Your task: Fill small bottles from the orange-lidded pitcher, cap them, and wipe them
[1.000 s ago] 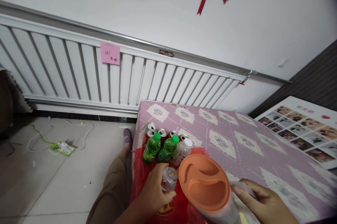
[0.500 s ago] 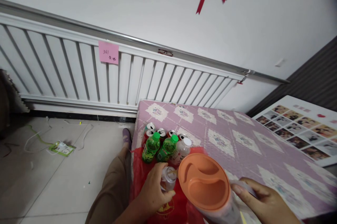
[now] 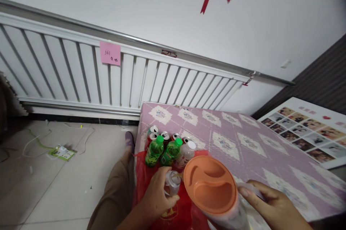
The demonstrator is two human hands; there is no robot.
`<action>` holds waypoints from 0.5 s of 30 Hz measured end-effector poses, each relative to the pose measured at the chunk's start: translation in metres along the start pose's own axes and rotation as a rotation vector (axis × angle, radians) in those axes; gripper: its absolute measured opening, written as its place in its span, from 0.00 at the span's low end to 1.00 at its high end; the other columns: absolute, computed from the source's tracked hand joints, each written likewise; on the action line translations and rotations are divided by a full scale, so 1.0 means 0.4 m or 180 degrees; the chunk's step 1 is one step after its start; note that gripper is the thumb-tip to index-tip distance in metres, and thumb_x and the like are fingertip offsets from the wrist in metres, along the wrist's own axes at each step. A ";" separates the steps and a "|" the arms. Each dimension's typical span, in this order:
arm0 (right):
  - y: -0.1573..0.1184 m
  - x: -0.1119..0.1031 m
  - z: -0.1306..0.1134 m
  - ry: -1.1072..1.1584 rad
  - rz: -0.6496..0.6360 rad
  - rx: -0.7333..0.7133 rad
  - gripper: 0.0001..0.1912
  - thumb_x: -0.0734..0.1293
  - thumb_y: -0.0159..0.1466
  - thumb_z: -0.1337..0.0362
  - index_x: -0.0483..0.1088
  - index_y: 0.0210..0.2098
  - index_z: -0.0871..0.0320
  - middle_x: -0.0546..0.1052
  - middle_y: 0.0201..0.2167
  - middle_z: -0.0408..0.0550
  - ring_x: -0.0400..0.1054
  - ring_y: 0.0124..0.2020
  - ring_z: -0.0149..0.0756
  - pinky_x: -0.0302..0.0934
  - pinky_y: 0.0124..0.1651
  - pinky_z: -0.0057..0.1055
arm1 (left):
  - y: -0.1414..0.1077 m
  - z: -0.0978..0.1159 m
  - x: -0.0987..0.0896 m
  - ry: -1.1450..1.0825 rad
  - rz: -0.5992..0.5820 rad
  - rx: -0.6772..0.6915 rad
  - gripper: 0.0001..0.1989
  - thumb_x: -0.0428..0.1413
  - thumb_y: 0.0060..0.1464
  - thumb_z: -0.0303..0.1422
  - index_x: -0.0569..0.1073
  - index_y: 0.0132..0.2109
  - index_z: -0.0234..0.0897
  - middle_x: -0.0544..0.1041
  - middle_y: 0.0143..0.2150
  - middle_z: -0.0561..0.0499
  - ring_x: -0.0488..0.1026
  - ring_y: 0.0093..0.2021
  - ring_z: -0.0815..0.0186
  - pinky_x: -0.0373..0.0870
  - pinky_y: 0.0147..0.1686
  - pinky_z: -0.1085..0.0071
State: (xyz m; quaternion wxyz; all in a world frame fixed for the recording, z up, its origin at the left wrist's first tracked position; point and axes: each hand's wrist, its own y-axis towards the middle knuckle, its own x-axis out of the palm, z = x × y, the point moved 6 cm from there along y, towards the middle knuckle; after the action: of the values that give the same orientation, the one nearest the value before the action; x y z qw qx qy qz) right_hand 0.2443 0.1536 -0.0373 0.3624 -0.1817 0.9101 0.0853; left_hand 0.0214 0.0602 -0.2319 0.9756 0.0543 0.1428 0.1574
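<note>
My left hand (image 3: 155, 195) is wrapped round a clear bottle (image 3: 172, 183) with an uncapped mouth. My right hand (image 3: 270, 201) grips the handle of a pitcher (image 3: 229, 219) with an orange lid (image 3: 209, 185). The pitcher leans left, its spout at the bottle's mouth, and a thin yellowish stream runs between them. Just beyond stand two green-capped bottles, one green bottle (image 3: 154, 152) and another green bottle (image 3: 172, 152), and a white-capped bottle (image 3: 186, 154). Behind them is a row of several opened drink cans (image 3: 165, 136). The pitcher's lower part is partly out of frame.
A red plastic bag (image 3: 143, 176) lies under the bottles on a purple quilted bed cover (image 3: 200, 129). Along the wall runs a white radiator (image 3: 89, 75) with a pink note (image 3: 110, 53). A photo board (image 3: 335, 114) leans at right. A power strip (image 3: 63, 153) with cables sits on the floor.
Both hands, the bottle and the pitcher hold nearly the same positions, with the stream still running. The view has shifted very slightly.
</note>
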 end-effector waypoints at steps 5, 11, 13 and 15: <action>-0.002 -0.003 0.008 -0.0073 0.0067 -0.0016 0.19 0.72 0.51 0.47 0.73 0.17 0.56 0.75 0.16 0.42 0.71 0.21 0.37 0.66 0.23 0.24 | -0.001 -0.006 0.000 0.0007 -0.0021 -0.0035 0.39 0.62 0.38 0.24 0.61 0.60 0.35 0.69 0.60 0.39 0.67 0.61 0.50 0.60 0.63 0.51; -0.003 -0.006 0.012 -0.0074 0.0058 -0.0065 0.21 0.71 0.53 0.46 0.71 0.16 0.56 0.72 0.15 0.42 0.69 0.21 0.35 0.65 0.23 0.24 | 0.002 -0.010 0.000 -0.0026 -0.0033 -0.0039 0.39 0.62 0.39 0.24 0.61 0.60 0.36 0.69 0.60 0.39 0.67 0.61 0.51 0.61 0.63 0.52; -0.003 -0.008 0.011 -0.0087 0.0072 -0.0070 0.21 0.71 0.53 0.46 0.71 0.17 0.56 0.72 0.15 0.41 0.69 0.21 0.35 0.65 0.23 0.24 | 0.002 -0.010 0.000 0.0002 -0.0039 -0.0048 0.39 0.62 0.39 0.24 0.61 0.60 0.35 0.68 0.60 0.39 0.67 0.61 0.51 0.61 0.63 0.52; -0.002 -0.009 0.008 -0.0106 0.0074 -0.0096 0.21 0.72 0.52 0.46 0.72 0.17 0.56 0.72 0.15 0.41 0.69 0.21 0.35 0.64 0.23 0.24 | 0.001 -0.010 0.000 0.0011 -0.0045 -0.0046 0.39 0.62 0.39 0.25 0.60 0.60 0.35 0.68 0.61 0.39 0.66 0.61 0.51 0.60 0.63 0.51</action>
State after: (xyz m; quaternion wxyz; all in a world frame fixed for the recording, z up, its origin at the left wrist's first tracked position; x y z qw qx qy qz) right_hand 0.2491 0.1547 -0.0371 0.3736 -0.1751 0.9047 0.1063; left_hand 0.0199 0.0609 -0.2356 0.9768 0.0460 0.1437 0.1517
